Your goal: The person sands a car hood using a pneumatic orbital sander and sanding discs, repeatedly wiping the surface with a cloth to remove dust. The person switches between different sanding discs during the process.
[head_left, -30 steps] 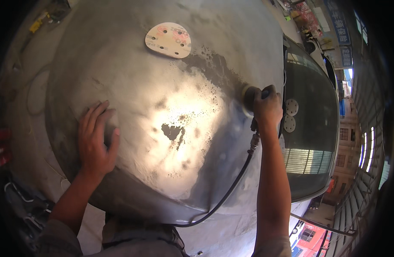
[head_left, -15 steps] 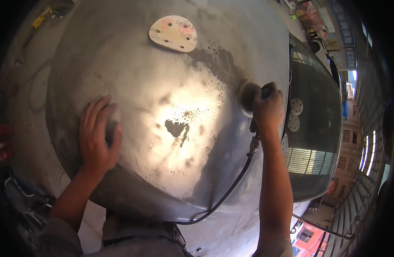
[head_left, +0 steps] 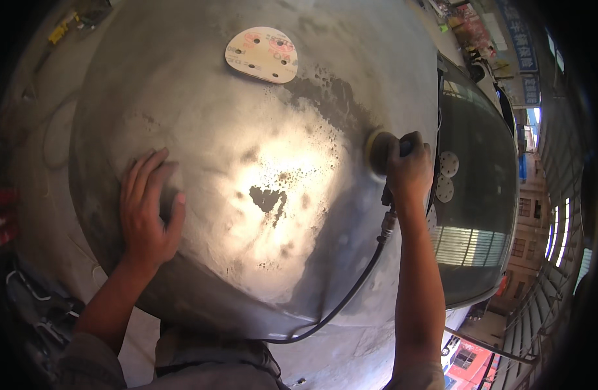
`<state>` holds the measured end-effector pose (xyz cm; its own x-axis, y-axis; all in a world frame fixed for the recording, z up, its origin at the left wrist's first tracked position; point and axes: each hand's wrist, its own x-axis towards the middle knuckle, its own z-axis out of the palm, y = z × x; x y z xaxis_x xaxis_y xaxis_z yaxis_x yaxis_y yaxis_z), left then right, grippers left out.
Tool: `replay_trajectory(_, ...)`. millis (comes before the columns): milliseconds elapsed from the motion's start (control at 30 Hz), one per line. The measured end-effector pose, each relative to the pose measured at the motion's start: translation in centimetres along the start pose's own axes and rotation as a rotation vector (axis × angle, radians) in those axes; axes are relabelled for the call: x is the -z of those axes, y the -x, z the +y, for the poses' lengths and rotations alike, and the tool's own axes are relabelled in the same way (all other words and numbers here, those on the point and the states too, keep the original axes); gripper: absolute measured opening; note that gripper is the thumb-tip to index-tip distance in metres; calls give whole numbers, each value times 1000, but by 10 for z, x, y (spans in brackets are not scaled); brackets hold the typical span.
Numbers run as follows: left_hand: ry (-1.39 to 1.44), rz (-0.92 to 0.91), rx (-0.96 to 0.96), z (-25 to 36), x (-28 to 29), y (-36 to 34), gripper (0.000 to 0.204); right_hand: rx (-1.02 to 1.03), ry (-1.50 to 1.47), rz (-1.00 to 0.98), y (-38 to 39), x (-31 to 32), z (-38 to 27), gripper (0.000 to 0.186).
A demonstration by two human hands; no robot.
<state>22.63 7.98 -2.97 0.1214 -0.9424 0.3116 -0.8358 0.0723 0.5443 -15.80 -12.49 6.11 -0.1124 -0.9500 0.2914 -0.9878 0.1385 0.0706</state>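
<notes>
Wrapped round an air sander (head_left: 379,153) with a round pad, my right hand (head_left: 409,168) holds it on the right side of a car hood (head_left: 214,130). The pad rests against the hood close to the windshield edge. From the sander's handle a black air hose (head_left: 351,289) curves down toward my waist. My left hand (head_left: 149,205) lies flat on the hood's left part, fingers stretched out and holding nothing. Patchy grey and dark areas cover the hood, with a dark bare patch (head_left: 266,197) in the bright middle. A round sanding disc (head_left: 262,54) with holes lies at the far side.
To the right is the dark windshield (head_left: 478,195), with small perforated discs (head_left: 448,164) near its edge. A yellow item (head_left: 57,32) sits on the floor at far left. Dark equipment (head_left: 42,302) stands at lower left. Blue signs (head_left: 521,39) hang at upper right.
The sander and my right hand have shifted slightly to the right and toward me. My left hand stays in nearly the same place.
</notes>
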Motion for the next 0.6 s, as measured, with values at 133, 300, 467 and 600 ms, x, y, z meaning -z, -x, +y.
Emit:
replay_trajectory(133,8,-5,3,-1,-1,0,42,-65,34,-5,-17,-4,7,30)
replay_trajectory(300,-8,-20,6,-1,0,2,41,34,-31,-1,-4,0,-10,32)
replay_trajectory(467,-4,-29,3,0,1,-2,41,-32,49,0,-22,-1,-6,33)
replay_trajectory(600,-4,-30,7,-2,2,1,41,53,-23,-39,-2,2,-19,32)
